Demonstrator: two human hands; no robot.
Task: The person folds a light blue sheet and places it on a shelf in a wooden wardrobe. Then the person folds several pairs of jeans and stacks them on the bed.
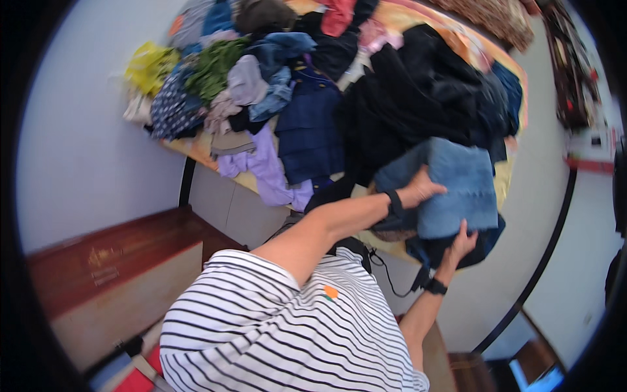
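A light blue denim garment, bunched or folded into a rough square, lies across both hands at the right side of the clothes. My left hand grips its left side, thumb on top and the other fingers hidden beneath. At the lower edge my right hand pinches the denim, thumb on the upper face. Behind the denim spreads a large heap of black clothing. Darker blue fabric hangs under it near the bed or table edge.
Left of the black heap lie a navy garment, a lilac garment, a green cloth and a yellow plastic bag. A black cable dangles below the near edge. A reddish wooden piece of furniture stands lower left.
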